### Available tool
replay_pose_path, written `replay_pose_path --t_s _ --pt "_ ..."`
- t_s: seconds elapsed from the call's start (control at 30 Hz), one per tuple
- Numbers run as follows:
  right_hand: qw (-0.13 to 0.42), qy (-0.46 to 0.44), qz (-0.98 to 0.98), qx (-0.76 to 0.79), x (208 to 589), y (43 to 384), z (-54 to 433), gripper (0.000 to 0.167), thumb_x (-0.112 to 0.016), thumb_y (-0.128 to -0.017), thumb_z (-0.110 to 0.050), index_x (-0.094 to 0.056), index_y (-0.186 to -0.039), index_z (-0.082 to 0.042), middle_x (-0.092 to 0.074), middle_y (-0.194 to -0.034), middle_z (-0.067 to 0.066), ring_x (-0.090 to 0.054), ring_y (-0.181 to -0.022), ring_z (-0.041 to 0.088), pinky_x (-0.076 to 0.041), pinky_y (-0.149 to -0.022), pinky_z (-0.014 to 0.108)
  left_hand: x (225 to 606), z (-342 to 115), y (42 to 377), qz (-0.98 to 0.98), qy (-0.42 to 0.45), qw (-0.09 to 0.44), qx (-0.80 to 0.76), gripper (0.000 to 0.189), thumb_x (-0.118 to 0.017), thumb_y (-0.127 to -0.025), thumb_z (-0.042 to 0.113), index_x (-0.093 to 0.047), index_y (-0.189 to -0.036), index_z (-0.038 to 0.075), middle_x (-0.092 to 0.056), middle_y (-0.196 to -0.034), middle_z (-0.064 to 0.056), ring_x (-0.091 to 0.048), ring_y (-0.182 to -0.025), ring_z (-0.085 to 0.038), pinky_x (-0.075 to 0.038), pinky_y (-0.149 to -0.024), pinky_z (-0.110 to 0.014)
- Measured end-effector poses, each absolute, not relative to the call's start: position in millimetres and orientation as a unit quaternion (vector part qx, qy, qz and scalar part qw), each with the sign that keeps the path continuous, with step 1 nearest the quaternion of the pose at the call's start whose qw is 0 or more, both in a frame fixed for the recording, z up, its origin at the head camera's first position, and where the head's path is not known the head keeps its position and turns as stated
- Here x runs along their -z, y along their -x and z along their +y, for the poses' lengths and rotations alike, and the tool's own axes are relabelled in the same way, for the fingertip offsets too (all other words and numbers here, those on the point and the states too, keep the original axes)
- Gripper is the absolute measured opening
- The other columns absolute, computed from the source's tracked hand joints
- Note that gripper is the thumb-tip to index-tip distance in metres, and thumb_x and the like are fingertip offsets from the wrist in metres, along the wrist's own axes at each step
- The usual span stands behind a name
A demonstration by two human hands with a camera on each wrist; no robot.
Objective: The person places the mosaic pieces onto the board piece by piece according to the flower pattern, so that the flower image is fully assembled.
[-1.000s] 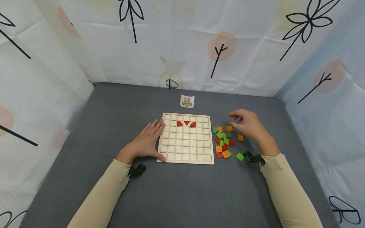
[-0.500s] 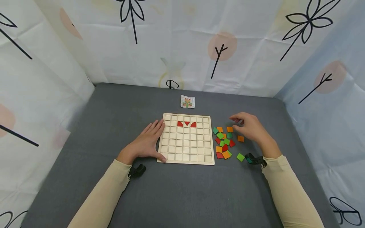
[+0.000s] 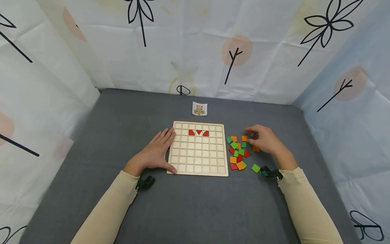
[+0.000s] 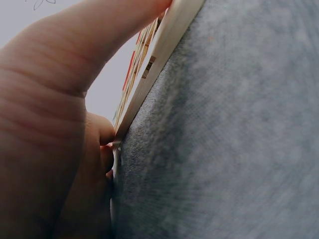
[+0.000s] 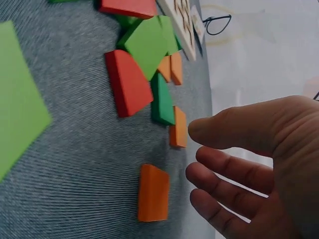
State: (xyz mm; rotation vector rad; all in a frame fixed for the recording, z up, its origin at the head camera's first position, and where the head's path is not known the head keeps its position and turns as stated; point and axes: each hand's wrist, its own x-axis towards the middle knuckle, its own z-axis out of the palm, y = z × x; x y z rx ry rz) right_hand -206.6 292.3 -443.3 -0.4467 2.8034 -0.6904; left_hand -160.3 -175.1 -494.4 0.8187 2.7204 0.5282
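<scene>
My left hand (image 3: 155, 150) rests along the left edge of a pale wooden grid board (image 3: 197, 162), its fingers straight and thumb at the near corner. In the left wrist view, the thumb (image 4: 94, 40) touches the board's rim (image 4: 164, 45). Three red tiles (image 3: 191, 133) sit in one row of the board's cells. Right of the board, my right hand (image 3: 264, 138) hovers over the far right of a loose tile pile, fingers loosely bent and holding nothing visible. An orange tile (image 5: 178, 127) appears near its thumb tip in the right wrist view; contact cannot be told. Another orange tile (image 5: 153, 193) lies below.
Green, red and orange tiles lie scattered and partly overlapping, among them a light green tile (image 3: 255, 168) closer to me. Behind the board lies a small picture card (image 3: 199, 108). A grey cloth (image 3: 195, 206) covers the table, with printed fabric walls (image 3: 201, 51) around it.
My right hand has come down slightly toward the orange tiles and now partly covers the rightmost one in the head view. The left hand and board stay put.
</scene>
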Motion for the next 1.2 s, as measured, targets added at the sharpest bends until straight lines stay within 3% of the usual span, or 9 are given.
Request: replay_pose_path --t_s 0.47,1.2 --pt "0.111 0.151 0.954 0.232 452.5 213.1 289.0 0.036 -0.074 -0.101 -0.004 -0.073 -0.136 0.003 -0.067 -0.128 0.021 -0.061 -0.111 0.038 -0.053 -0.098 0.058 493.2 -175.6 160.6 0.936 -0.272 0.129 -0.181 0.159 -0.089 -0.066 0.081 -0.003 -0.173 0.0 0.005 -0.181 -0.015 0.005 -0.166 -0.035 0.003 -0.133 -0.05" --pt "0.093 0.157 0.956 0.228 459.1 213.0 291.1 0.028 -0.073 -0.101 -0.003 -0.077 -0.129 0.001 -0.068 -0.125 0.02 -0.06 -0.109 0.037 -0.052 -0.096 0.058 494.5 -175.3 163.2 0.934 -0.279 0.131 -0.181 0.159 -0.09 -0.067 0.08 -0.002 -0.173 0.0 0.006 -0.181 -0.015 0.006 -0.166 -0.035 0.002 -0.133 -0.05"
